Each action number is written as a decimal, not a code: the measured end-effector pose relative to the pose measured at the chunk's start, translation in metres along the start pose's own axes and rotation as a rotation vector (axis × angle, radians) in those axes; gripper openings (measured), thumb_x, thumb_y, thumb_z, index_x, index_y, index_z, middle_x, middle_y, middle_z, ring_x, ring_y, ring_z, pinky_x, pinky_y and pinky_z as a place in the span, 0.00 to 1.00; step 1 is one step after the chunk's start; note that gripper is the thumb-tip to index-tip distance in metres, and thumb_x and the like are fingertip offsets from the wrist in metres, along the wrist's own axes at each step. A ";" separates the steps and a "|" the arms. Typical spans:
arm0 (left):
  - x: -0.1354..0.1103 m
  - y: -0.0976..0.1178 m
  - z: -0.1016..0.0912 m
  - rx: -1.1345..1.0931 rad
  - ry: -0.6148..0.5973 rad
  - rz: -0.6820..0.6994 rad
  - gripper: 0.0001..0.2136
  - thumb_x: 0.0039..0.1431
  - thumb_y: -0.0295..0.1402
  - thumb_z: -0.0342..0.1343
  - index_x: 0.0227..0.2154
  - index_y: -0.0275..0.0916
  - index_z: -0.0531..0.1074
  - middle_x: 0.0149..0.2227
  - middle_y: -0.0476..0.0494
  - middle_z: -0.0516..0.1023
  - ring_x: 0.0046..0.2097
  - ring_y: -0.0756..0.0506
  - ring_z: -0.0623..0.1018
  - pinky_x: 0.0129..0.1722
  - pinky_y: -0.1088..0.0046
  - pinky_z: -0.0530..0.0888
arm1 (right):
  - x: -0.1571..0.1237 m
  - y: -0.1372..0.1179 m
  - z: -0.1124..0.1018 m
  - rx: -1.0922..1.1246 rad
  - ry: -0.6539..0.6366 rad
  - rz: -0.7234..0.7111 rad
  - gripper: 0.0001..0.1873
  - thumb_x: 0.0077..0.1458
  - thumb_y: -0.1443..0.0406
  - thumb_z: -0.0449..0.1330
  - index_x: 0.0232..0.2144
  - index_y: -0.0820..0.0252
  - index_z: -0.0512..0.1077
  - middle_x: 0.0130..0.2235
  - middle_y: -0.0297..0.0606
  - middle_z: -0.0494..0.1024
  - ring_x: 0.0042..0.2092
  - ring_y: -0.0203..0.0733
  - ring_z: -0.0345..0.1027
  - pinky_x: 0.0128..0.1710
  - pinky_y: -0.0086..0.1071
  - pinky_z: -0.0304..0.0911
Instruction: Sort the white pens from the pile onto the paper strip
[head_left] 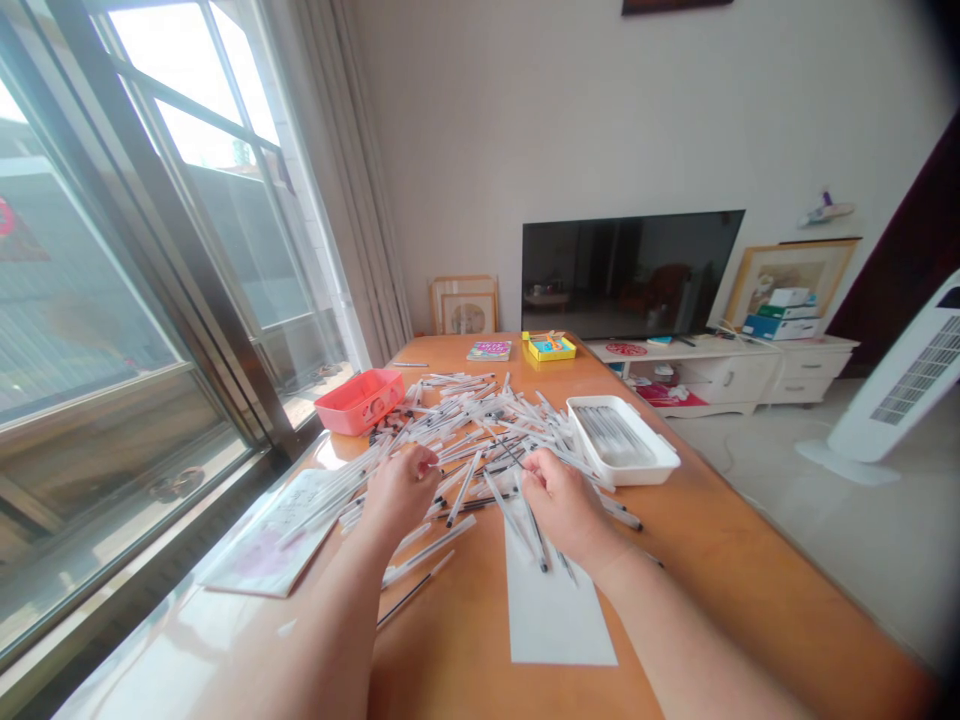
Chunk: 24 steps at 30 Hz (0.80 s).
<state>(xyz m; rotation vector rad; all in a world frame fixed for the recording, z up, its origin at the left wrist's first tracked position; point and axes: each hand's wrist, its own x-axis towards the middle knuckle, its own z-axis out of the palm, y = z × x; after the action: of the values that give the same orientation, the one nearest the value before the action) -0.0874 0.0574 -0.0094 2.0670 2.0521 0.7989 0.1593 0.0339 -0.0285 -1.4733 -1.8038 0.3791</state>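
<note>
A large heap of clear pen barrels and pens with black parts (465, 410) covers the middle of the wooden table. My right hand (562, 500), closed at the fingertips, pinches a thin dark pen refill (508, 450) that points up and left over the heap. My left hand (401, 490) is at the heap's near left side with its fingers curled together; whatever is in them is hidden. A white sheet of paper (559, 625) lies below my right hand, with several pens across its far end. Right of the heap, a white plastic box (637, 474) contains a row of slim pens or refills.
A coral-red plastic box (360, 402) sits left of the heap. A booklet (274, 545) lies by the table's left edge, with clear barrels on it. Toward the far end are a yellow box (551, 350) and a colourful booklet (489, 351). A window runs along the left.
</note>
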 end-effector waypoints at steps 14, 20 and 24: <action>-0.004 0.008 0.018 0.301 -0.066 0.098 0.06 0.52 0.32 0.54 0.25 0.44 0.76 0.34 0.41 0.80 0.44 0.35 0.75 0.47 0.55 0.64 | 0.000 0.001 0.001 0.046 0.044 -0.014 0.07 0.60 0.63 0.51 0.34 0.56 0.68 0.27 0.32 0.74 0.30 0.40 0.67 0.30 0.30 0.54; 0.003 -0.019 -0.001 0.364 -0.004 -0.020 0.10 0.58 0.36 0.51 0.30 0.45 0.77 0.40 0.38 0.80 0.47 0.33 0.73 0.48 0.51 0.63 | 0.000 0.002 0.001 0.050 0.057 -0.013 0.07 0.60 0.62 0.52 0.34 0.55 0.68 0.26 0.31 0.73 0.29 0.40 0.67 0.30 0.30 0.55; 0.003 -0.020 -0.001 0.380 0.050 -0.046 0.10 0.57 0.36 0.52 0.38 0.46 0.77 0.45 0.37 0.78 0.50 0.33 0.72 0.48 0.53 0.64 | -0.001 0.002 0.001 0.073 0.059 -0.015 0.07 0.60 0.62 0.52 0.35 0.55 0.69 0.28 0.32 0.75 0.29 0.40 0.67 0.29 0.30 0.55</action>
<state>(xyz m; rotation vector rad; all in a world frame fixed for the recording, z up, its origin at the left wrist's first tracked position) -0.1054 0.0616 -0.0168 2.1859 2.4277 0.4861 0.1606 0.0342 -0.0307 -1.4064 -1.7353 0.3858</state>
